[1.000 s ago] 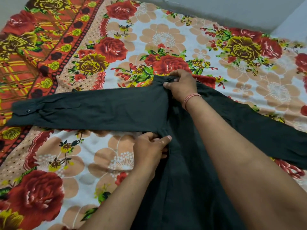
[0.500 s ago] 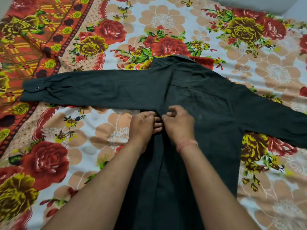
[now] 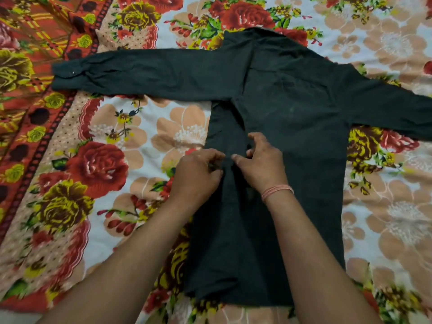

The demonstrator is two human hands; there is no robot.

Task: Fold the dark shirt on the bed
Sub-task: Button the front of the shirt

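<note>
Though partly off-frame, dark shirt (image 3: 292, 101).

A bright floral sheet (image 3: 140, 136) covers the bed (image 3: 385, 218).

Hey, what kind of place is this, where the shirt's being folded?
Most likely a bedroom at home: a flowered bedsheet covers a wide soft surface like a bed, and a dark shirt lies spread on it for folding.
</note>
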